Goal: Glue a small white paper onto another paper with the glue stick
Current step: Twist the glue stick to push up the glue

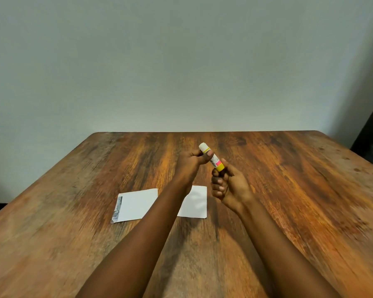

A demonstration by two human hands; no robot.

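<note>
Above a wooden table (289,201) by a plain wall (181,61), both hands (228,186) grip the glue stick (212,157).

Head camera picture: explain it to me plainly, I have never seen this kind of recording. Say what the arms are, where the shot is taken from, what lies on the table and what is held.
No machine here: a person wears a camera on the head, looking forward and down at their own bare arms. The left hand grips the upper, capped end of a glue stick; the right hand holds its yellow base. It is lifted above the wooden table. Two papers lie flat there: one with a printed strip along its left edge, and a plain white one partly hidden behind the left forearm.
</note>
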